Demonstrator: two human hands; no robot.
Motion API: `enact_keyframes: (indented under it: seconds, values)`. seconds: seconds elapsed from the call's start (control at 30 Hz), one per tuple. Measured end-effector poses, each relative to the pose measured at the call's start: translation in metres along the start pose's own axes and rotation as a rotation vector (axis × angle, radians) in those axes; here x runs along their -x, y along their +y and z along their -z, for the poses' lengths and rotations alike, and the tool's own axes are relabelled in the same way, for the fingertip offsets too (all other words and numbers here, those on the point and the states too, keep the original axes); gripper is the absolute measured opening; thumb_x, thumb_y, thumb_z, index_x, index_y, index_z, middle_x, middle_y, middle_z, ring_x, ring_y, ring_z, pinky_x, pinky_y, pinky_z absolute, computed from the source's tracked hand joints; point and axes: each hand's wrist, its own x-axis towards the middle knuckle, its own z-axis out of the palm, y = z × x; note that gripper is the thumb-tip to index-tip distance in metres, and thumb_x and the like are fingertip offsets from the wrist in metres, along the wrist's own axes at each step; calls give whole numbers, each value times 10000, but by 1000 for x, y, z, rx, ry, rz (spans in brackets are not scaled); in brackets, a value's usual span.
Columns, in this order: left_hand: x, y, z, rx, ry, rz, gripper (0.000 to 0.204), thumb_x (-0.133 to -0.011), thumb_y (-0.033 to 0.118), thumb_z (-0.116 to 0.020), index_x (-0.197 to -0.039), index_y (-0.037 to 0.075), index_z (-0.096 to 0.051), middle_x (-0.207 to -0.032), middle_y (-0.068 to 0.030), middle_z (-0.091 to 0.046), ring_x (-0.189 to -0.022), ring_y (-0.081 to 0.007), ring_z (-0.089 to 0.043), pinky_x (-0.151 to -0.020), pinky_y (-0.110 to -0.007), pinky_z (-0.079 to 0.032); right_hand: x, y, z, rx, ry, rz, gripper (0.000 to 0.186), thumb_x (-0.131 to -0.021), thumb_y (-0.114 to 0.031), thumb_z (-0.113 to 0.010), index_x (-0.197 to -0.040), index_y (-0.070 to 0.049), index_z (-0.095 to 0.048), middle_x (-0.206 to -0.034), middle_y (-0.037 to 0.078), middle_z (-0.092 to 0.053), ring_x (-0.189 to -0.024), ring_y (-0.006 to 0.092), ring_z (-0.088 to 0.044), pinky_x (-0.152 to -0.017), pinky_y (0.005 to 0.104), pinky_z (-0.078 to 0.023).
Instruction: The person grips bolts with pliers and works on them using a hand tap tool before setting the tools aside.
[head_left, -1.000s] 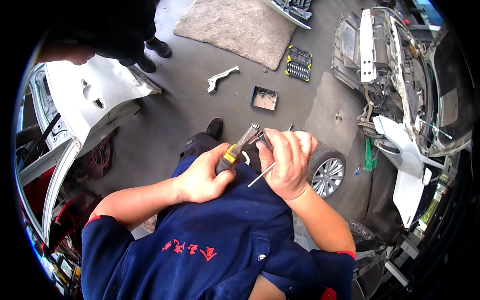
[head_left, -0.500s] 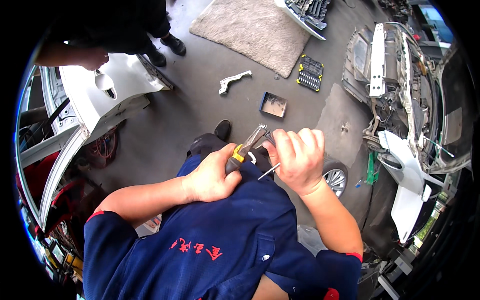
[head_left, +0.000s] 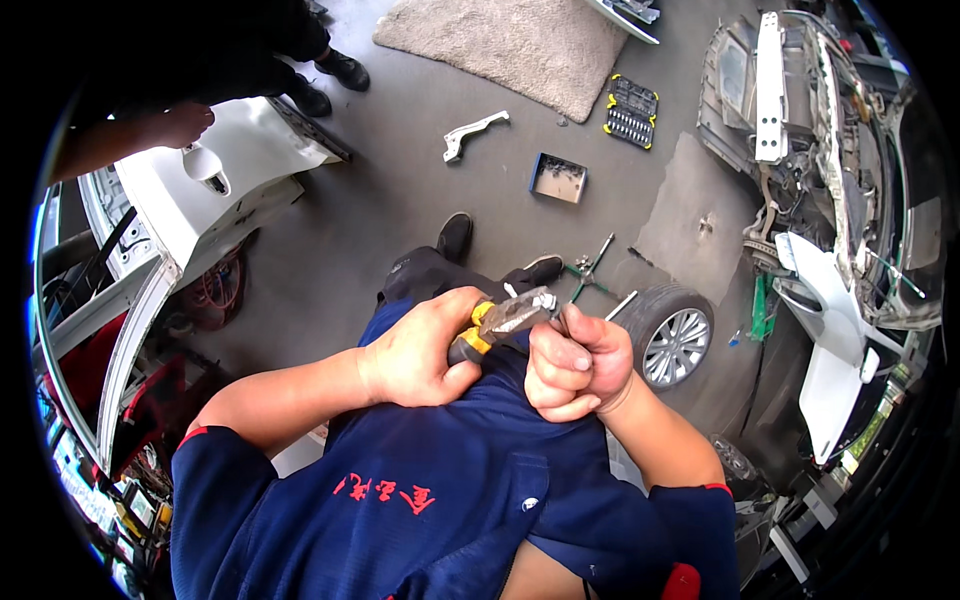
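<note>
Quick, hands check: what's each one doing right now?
Left hand: closed, holding pliers.
Right hand: closed, fingers curled by the pliers' tip; what it holds is mostly hidden, can't tell.

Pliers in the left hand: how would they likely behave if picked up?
The pliers are probably stiff and fairly heavy for their size, given the thick metal head. The yellow-and-dark handles look sleeved, so likely not very slippery. Their uneven outline makes rolling seem unlikely.

Dull metal pliers (head_left: 512, 317) with plastic-looking grips (head_left: 474, 343), glossy white door panel (head_left: 160, 205), matt cloth shirt (head_left: 440, 455), rough-piled carpet (head_left: 510, 50)
</note>
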Motion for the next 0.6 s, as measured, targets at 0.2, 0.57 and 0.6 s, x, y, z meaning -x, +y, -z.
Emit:
enact_keyframes:
  seconds: [0.2,0.57,0.6]
  values:
    - [0,-5,-11,227,104,131,347,-820,23,-549,-1167,15,-550,-989,-79,-600,-918,-190,-581,-867,-350,-511,11,7,-22,940,638,392,455,-1153,-464,-439,-1075,-68,-650,-764,32,-551,-702,168,-527,-733,363,-536]
    - [-2,2,-18,187,72,132,328,-836,17,-544,-1164,11,-553,-979,-81,-603,-911,-185,-588,-852,-354,-513,-12,1,-40,2895,962,643,215,-944,-226,-742,-1049,-59,-658,-829,62,-601,-783,284,-547,-722,410,-441]
    - [-2,3,-18,189,76,130,328,-836,17,-544,-1164,11,-553,-979,-81,-603,-911,-185,-588,-852,-354,-513,-12,3,-45,2899,956,640,215,-944,-226,-742,-1049,-59,-658,-829,62,-601,-783,284,-547,-722,410,-441]
